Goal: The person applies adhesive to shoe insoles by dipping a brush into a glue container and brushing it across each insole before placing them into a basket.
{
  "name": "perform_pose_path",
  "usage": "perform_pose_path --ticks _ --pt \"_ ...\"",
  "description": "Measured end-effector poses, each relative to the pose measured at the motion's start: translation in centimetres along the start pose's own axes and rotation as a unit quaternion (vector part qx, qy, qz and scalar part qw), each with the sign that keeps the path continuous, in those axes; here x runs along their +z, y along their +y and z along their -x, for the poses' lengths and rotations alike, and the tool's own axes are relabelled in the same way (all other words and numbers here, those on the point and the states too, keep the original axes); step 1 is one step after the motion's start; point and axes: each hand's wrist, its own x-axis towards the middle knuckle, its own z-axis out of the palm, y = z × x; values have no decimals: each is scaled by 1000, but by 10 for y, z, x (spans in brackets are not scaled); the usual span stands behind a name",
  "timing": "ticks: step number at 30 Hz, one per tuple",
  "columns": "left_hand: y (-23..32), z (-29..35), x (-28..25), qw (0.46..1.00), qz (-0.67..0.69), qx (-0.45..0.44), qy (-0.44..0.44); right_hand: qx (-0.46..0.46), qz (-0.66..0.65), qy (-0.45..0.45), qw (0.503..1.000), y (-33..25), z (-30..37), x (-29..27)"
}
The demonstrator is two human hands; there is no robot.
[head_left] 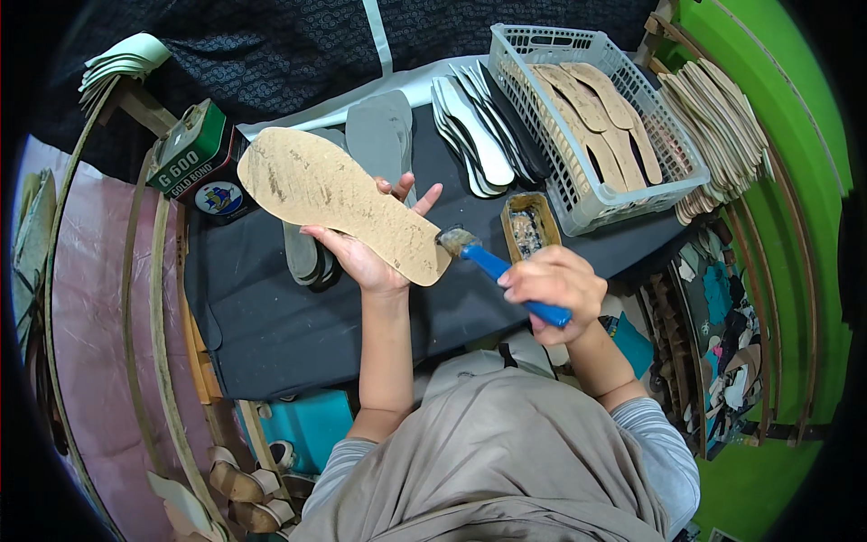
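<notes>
My left hand (366, 257) holds up a tan insole (316, 181) from beneath, thumb along its near edge and fingertips showing past the far edge. Brown streaks mark the insole's upper face. In my right hand (560, 289) is a brush (492, 266) with a blue handle, the fingers wrapped round it. The brush's clotted bristles meet the narrow end of the insole. Just beyond my right hand stands a small tub (530, 226) with a crusted rim and glue-like residue inside.
A white plastic basket (591, 212) of tan insoles stands at the back right, beside stacked sole pieces (718, 135). White and black strips (479, 135) lie left of it. Grey sole shapes (379, 131) rest behind the insole. A green can (203, 163) is at the table's left.
</notes>
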Motion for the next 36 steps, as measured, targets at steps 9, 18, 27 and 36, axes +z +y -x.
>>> perform_pose_path --ticks 9,18,27,36 --pt "-1 2 -2 1000 -27 13 0 17 -36 -6 999 -10 4 5" --pt "0 5 -1 1000 20 -12 6 -21 -151 -56 987 -26 9 3" --pt "10 17 4 1000 -12 -7 3 267 151 30 951 8 22 -29" --pt "-23 16 8 995 -72 -19 59 250 181 -130 942 41 67 -14"
